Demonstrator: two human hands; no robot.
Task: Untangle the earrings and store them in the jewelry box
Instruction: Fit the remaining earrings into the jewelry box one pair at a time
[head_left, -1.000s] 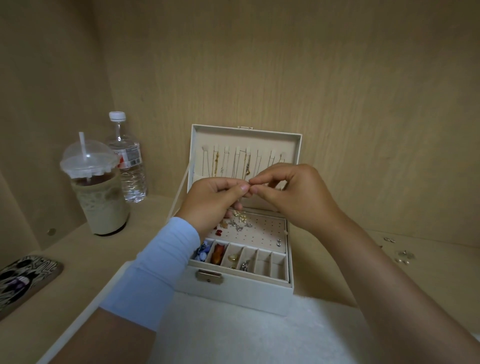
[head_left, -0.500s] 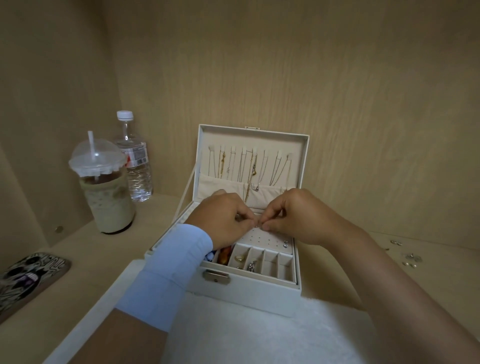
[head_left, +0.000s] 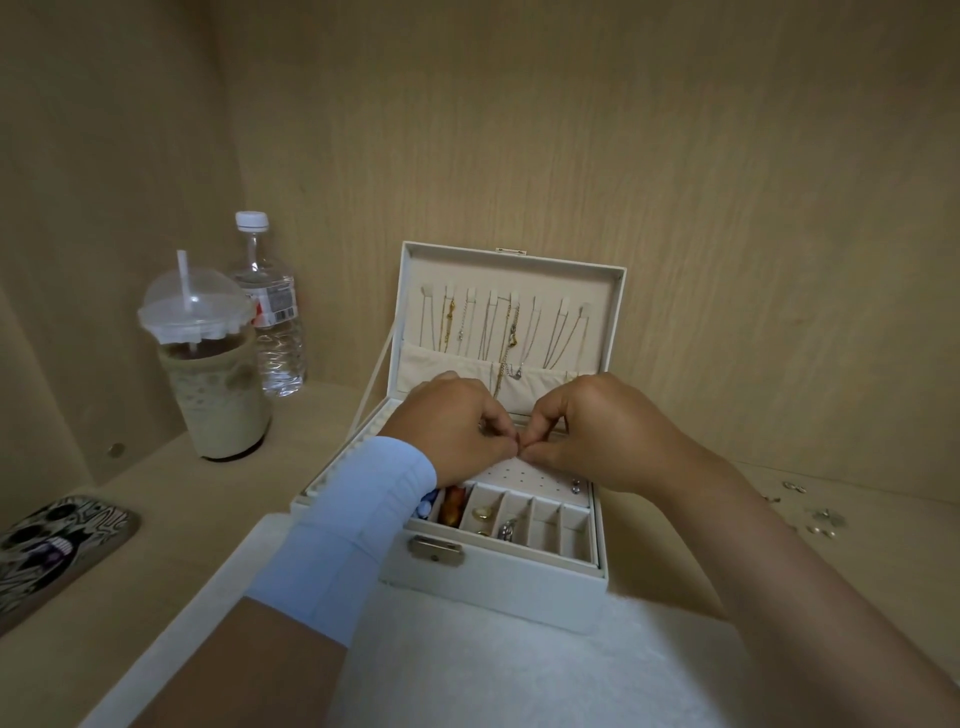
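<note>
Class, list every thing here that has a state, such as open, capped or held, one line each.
White rectangular jewelry box: lid open, upright.
Clear plastic water bottle: capped, standing.
Clear domed-lid iced drink cup: lidded, straw in.
Left hand: pinches tiny item.
Right hand: pinches that tiny item too.
Skull-patterned phone: lying flat.
Small loose earrings: lying outside the box.

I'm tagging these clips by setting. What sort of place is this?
Probably a home shelf or wardrobe nook: wood-grain panels close in behind and left, and an open jewelry box, iced drink and water bottle sit on it.
</note>
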